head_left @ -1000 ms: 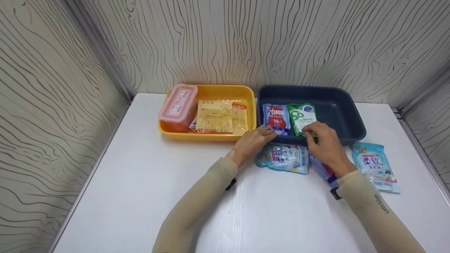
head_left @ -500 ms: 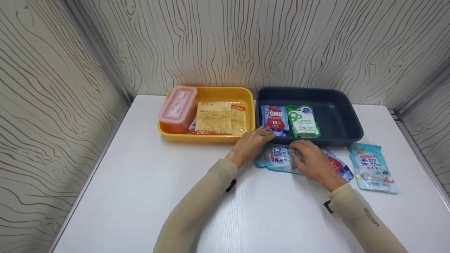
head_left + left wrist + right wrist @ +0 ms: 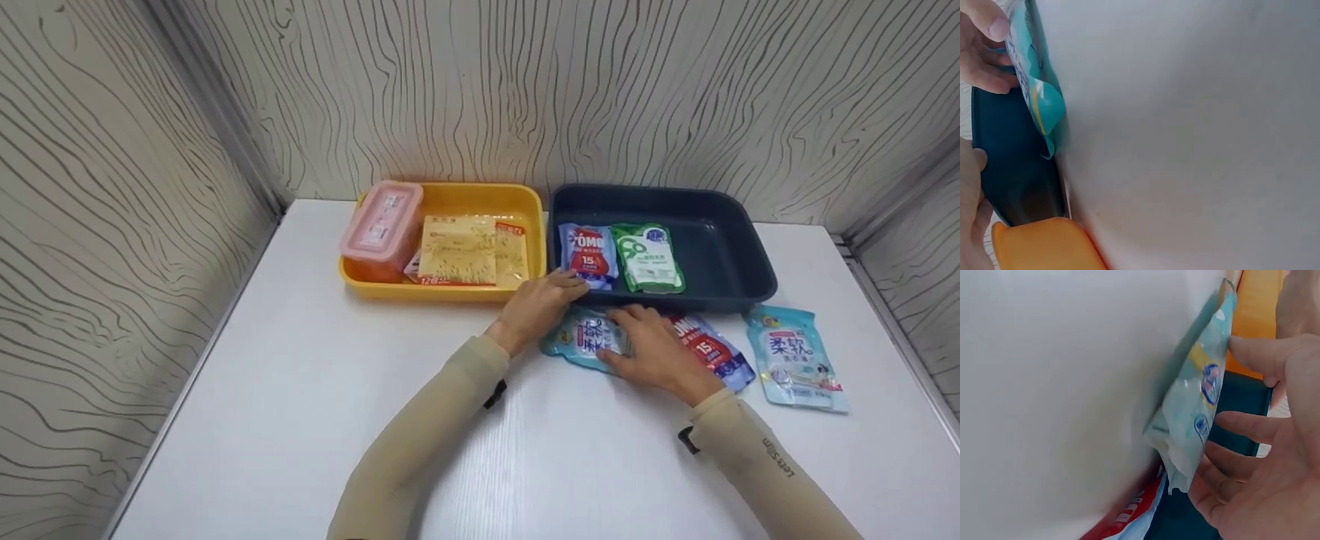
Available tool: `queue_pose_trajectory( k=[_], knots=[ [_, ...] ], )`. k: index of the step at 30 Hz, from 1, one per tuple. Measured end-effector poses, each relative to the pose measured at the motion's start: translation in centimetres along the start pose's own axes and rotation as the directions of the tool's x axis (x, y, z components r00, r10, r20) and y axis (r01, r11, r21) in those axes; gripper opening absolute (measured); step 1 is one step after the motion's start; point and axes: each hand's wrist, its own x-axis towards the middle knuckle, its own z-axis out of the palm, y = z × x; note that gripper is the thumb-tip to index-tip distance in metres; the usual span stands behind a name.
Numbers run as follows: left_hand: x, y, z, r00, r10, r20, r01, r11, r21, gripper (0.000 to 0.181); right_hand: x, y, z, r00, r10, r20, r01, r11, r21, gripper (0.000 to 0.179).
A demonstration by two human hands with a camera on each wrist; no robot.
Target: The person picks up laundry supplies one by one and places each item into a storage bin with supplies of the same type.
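In the head view my left hand [image 3: 534, 309] holds the front rim of the dark blue bin [image 3: 724, 240], near its left corner. Its fingers reach over the rim beside an OMO laundry pouch [image 3: 588, 259] inside. My right hand [image 3: 658, 351] spreads over a light blue laundry detergent pouch [image 3: 589, 341] lying on the table before the bin. In the right wrist view the thumb [image 3: 1258, 354] touches this pouch, with the other fingers loosely bent along it. A second OMO pouch [image 3: 709, 349] lies partly behind the right hand. A green-and-white pouch [image 3: 649, 259] lies inside the bin.
A yellow bin [image 3: 480, 193] stands left of the dark bin, holding a pink-lidded box [image 3: 382, 221] and yellow packets [image 3: 457, 251]. Another light blue pouch [image 3: 796, 358] lies on the table [image 3: 300, 390] at right. A patterned wall [image 3: 450, 90] rises behind the bins.
My right hand has let go of the green-and-white pouch in the dark bin and moved down and left onto the light blue pouch. My left hand has stayed at the rim.
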Motion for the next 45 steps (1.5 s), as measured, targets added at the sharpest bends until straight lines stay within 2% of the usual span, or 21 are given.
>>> queue_pose_trajectory(
  k=[4, 7, 14, 19, 27, 34, 41, 45],
  knots=[
    [-0.2, 0.0, 0.0, 1.0, -0.014, -0.001, 0.014, 0.999, -0.03, 0.038, 0.0, 0.0, 0.3, 0.999, -0.037, -0.024, 0.037, 0.999, 0.004, 0.079],
    [-0.3, 0.1, 0.0, 1.0, -0.022, 0.007, 0.022, 0.999, -0.041, 0.038, -0.1, 0.0, 0.3, 0.999, -0.027, -0.018, 0.027, 1.0, 0.01, 0.082],
    [0.1, 0.2, -0.1, 0.999, -0.038, 0.0, 0.037, 0.997, -0.073, 0.039, 0.0, -0.2, -0.3, 0.999, 0.047, 0.026, -0.048, 0.998, 0.05, 0.087],
    [0.2, 0.2, -0.1, 0.999, -0.037, 0.016, 0.039, 0.994, -0.106, 0.04, 0.0, -0.4, -0.7, 0.995, 0.088, 0.049, -0.092, 0.991, 0.099, 0.088],
    [0.3, 0.2, -0.2, 0.999, -0.037, 0.004, 0.038, 0.993, -0.108, 0.041, 0.1, -0.2, -1.0, 0.986, 0.124, 0.108, -0.139, 0.979, 0.148, 0.082],
    [0.3, 0.2, -0.2, 0.999, -0.04, 0.011, 0.041, 0.992, -0.123, 0.045, -0.1, -0.2, -1.1, 0.985, 0.125, 0.121, -0.144, 0.975, 0.167, 0.068],
    [0.3, 0.2, -0.2, 0.999, -0.038, 0.005, 0.038, 0.994, -0.106, 0.042, -0.4, 0.1, -1.6, 0.976, 0.146, 0.158, -0.182, 0.953, 0.241, 0.079],
    [0.3, 0.3, -0.1, 0.999, -0.047, 0.01, 0.048, 0.992, -0.119, 0.04, -0.6, 0.1, -2.0, 0.968, 0.144, 0.207, -0.204, 0.93, 0.307, 0.08]
  ],
)
